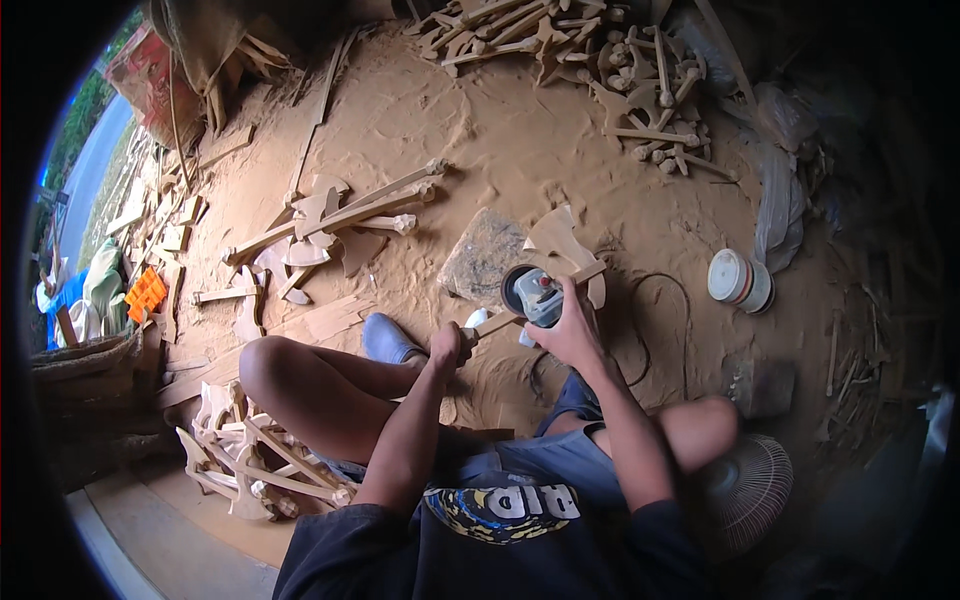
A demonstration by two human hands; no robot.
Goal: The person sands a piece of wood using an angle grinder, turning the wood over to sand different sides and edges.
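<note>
Pale wood forms the axe-shaped piece [558,238], which slants across the frame just right of centre, its broad head toward the upper right. At the handle's lower-left end, the left hand [450,345] has its fingers curled tightly around the wood. The right hand [573,328] wraps its fingers about a grey power tool [540,300] with a dark round rim, held right at the handle; whether they touch I cannot tell. Just left of the tool, a rough block [482,250] sits on the dusty brown floor [420,120]. Similar wooden pieces lie in a loose cluster [316,215] left of centre, a large heap [660,90] at upper right and a stack [245,455] at lower left. A whitish tub [740,280] stands at right, above a round wire-caged fan [757,490] at lower right.
</note>
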